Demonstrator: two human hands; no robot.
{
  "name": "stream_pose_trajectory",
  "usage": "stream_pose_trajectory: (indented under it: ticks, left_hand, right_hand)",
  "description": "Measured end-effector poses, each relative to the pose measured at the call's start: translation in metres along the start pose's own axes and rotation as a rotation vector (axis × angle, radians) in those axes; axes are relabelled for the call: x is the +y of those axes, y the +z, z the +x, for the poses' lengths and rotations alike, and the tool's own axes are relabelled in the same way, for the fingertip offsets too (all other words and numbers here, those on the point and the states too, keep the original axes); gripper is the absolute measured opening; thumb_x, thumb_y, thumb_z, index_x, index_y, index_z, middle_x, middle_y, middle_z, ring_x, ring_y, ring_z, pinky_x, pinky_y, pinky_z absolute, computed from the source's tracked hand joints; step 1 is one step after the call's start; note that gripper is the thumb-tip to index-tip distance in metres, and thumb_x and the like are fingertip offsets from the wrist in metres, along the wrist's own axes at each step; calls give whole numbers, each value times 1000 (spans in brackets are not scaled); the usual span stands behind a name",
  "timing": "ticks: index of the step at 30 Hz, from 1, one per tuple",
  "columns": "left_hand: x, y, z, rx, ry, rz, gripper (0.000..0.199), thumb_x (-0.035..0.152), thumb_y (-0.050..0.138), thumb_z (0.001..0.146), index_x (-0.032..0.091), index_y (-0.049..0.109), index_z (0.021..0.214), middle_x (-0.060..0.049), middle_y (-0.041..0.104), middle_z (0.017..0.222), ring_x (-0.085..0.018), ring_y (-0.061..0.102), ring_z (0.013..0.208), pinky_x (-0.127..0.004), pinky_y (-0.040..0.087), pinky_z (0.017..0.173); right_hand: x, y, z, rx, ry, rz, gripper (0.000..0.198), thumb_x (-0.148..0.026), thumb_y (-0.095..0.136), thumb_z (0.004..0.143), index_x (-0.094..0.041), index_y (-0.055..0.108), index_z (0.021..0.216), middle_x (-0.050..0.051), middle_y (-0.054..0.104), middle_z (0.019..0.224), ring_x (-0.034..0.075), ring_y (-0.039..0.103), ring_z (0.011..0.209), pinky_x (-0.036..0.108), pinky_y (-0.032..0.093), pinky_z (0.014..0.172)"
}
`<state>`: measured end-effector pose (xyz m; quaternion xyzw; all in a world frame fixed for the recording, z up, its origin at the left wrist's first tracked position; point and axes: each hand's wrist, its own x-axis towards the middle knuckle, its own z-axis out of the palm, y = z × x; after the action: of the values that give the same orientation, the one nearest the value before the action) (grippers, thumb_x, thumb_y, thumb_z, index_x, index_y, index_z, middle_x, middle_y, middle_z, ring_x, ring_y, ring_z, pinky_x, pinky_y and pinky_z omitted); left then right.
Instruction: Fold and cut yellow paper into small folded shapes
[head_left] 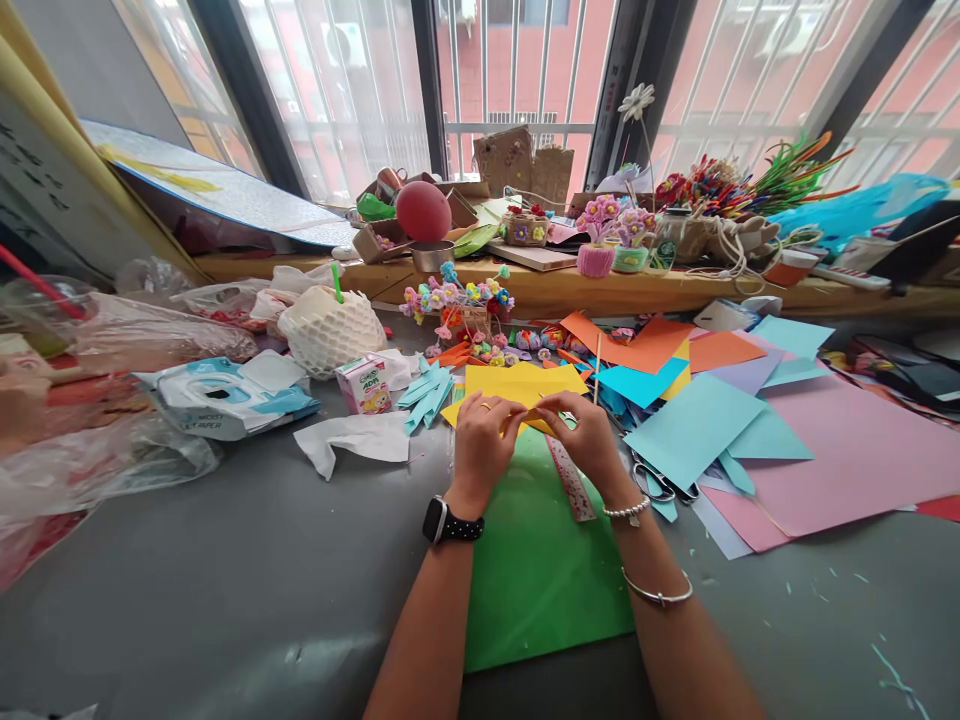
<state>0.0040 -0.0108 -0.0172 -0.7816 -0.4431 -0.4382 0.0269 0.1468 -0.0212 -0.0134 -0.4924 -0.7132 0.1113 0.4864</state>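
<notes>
My left hand point(486, 438) and my right hand point(585, 440) meet fingertip to fingertip over the yellow paper point(517, 382), both closed in a pinch. Whatever sits between the fingertips is too small to tell apart from the yellow behind it. Below the hands lies a green sheet point(547, 580), partly covered by my forearms. A patterned ruler point(571, 480) rests on it beside my right wrist. Scissors point(654, 484) lie just right of that wrist, partly under light blue paper point(697, 430).
Pink paper point(862, 450) spreads at the right, with orange sheets point(637, 342) farther back. To the left are a wet-wipe pack point(225, 396), a white tissue point(356, 440), a small box point(364, 384) and a net-wrapped coconut point(334, 330). Yarn flowers point(459, 298) stand behind the hands.
</notes>
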Motion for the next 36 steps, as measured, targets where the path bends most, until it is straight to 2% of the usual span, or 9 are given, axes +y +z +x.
stream_pose_trajectory:
  ticks: [7, 14, 24, 29, 32, 36]
  left_hand:
    - [0, 0, 1, -38, -16, -113, 15, 28, 49, 76, 18, 59, 74, -3, 63, 73, -16, 55, 73, -32, 39, 78]
    - [-3, 1, 2, -32, -80, -57, 13, 26, 49, 76, 18, 60, 72, -3, 64, 72, -16, 55, 71, -32, 40, 74]
    - [-5, -3, 3, -2, -160, -39, 12, 25, 50, 75, 18, 60, 72, -2, 65, 74, -16, 57, 73, -31, 40, 75]
    - [-11, -3, 1, 86, -251, -20, 13, 25, 50, 75, 17, 60, 73, -4, 65, 75, -18, 58, 73, -31, 41, 72]
    - [-12, -4, 2, 178, -277, -35, 16, 26, 48, 76, 15, 60, 77, -6, 64, 77, -18, 57, 74, -31, 42, 71]
    - [-8, -5, 3, 195, -156, -85, 19, 26, 48, 77, 17, 59, 89, -6, 63, 87, -18, 55, 85, -32, 40, 79]
  right_hand:
    - [-2, -3, 0, -7, 43, 65, 13, -27, 53, 74, -17, 61, 74, 4, 64, 74, 16, 57, 69, 28, 44, 65]
    - [1, -2, 1, 167, 171, -23, 15, -28, 52, 73, -16, 61, 72, 6, 65, 74, 18, 58, 68, 29, 43, 65]
    - [5, -4, 0, 379, 227, -112, 20, -30, 50, 73, -15, 62, 73, 7, 65, 72, 18, 57, 66, 29, 43, 62]
    - [12, -13, 0, 461, 288, -115, 24, -33, 49, 73, -14, 62, 76, 9, 64, 76, 19, 57, 68, 31, 43, 65]
    - [15, -16, 1, 392, 303, -39, 25, -35, 49, 73, -14, 62, 78, 8, 64, 77, 19, 57, 68, 31, 44, 63]
    - [10, -11, 2, 193, 212, 41, 20, -33, 51, 72, -15, 62, 75, 7, 64, 77, 18, 57, 69, 31, 45, 66]
